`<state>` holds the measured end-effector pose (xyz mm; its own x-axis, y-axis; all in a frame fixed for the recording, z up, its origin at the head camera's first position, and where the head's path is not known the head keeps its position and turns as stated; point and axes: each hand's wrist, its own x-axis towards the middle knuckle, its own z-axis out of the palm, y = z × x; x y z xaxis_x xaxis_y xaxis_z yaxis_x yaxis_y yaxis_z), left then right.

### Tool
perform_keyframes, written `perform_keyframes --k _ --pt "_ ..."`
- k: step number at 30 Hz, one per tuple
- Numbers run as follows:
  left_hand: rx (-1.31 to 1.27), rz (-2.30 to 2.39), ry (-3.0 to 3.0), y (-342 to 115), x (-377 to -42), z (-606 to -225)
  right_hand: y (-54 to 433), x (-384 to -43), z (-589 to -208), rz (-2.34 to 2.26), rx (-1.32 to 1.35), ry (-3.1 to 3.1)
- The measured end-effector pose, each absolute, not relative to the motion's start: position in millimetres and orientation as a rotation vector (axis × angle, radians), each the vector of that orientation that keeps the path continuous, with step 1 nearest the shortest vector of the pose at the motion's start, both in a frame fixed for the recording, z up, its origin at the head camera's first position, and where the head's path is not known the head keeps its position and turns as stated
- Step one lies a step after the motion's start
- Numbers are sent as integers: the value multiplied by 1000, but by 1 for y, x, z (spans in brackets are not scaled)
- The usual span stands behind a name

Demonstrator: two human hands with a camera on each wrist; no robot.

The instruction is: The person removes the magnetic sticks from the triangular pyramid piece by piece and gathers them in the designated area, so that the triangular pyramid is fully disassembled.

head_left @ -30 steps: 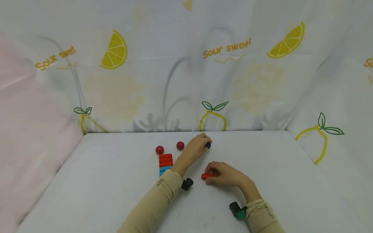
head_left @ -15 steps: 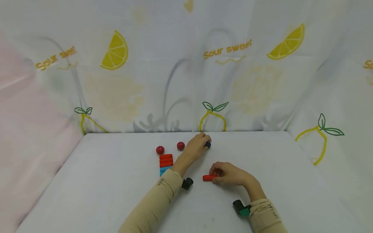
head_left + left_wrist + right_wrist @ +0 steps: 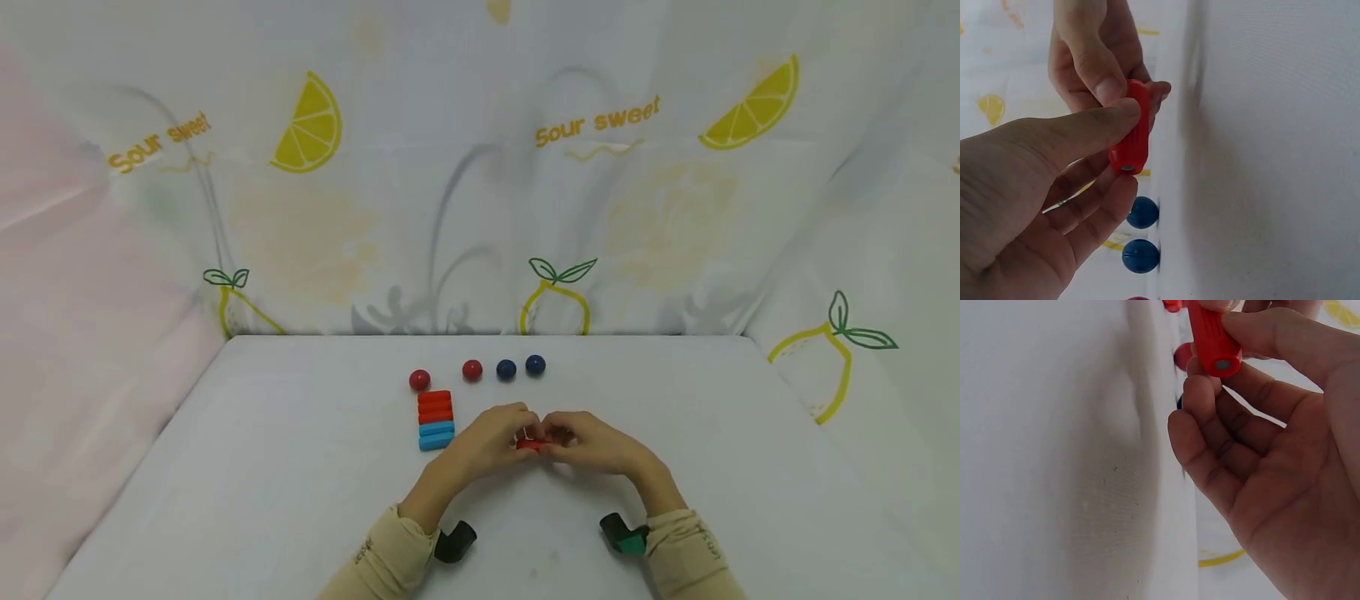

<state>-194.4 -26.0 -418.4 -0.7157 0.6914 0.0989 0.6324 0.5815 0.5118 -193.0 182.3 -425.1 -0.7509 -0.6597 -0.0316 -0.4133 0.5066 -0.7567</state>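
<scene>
Both hands meet over the white table at one red magnetic stick (image 3: 528, 445), ridged along its side with a metal disc in its end. My left hand (image 3: 487, 440) pinches the stick near one end, its thumb laid along it in the left wrist view. From the opposite side my right hand (image 3: 596, 443) holds the same stick (image 3: 1215, 344) between thumb and fingers. Beyond the hands, two dark blue balls (image 3: 521, 367) rest on the table, apart from the fingers. Part of the stick is covered by the fingers.
Left of the hands, red sticks (image 3: 435, 407) and light blue sticks (image 3: 437, 435) lie side by side in a stack-like row. Two red balls (image 3: 472, 370) sit behind them. A lemon-printed white curtain (image 3: 420, 208) hangs at the table's back edge.
My left hand has let go of a dark blue ball at the back, leaving it beside another, and has come nearer to grip the red stick. The right hand has hardly moved.
</scene>
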Motion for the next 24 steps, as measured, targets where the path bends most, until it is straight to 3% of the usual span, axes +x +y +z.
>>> perform_keyframes --k 8,16,24 --pt "1132 762 2673 -62 -196 -408 179 -193 -433 -1048 -844 2428" --pt "921 676 2691 -122 -205 -397 178 -196 -432 -1024 -828 2404" --pt "774 684 2640 -133 -208 -403 179 -196 -431 -1042 -837 2398"
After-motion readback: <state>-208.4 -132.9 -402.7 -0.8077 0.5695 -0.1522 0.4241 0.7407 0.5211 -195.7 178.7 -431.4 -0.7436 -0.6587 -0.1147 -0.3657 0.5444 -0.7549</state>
